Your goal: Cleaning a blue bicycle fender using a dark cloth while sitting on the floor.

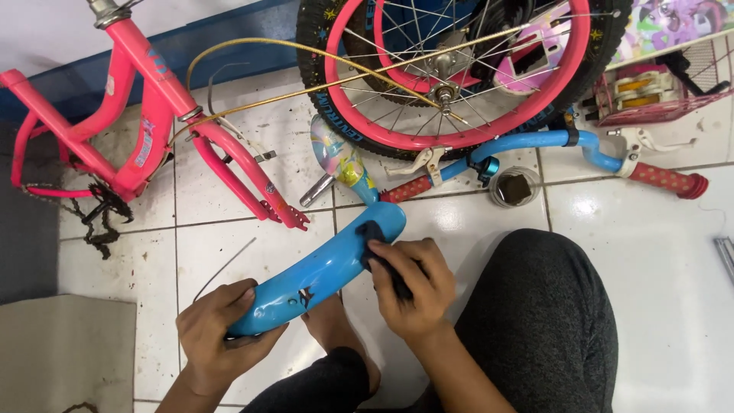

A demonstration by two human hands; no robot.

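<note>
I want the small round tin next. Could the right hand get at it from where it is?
Probably yes: the right hand is pressing a dark pad on the blue fender; bare tile lies between it and the tin.

blue mudguard (321,268); curved, glossy; held slanted above tiled floor | dark cloth (382,256); pressed on its upper end

From my feed I see a floor (657,252) of glossy white tiles with dark grout lines, smudged with grime near the top. A blue skirting strip (229,34) runs below a pale wall (53,27). A grey mat (65,352) covers the lower left corner. Light glares off the tiles.
</note>
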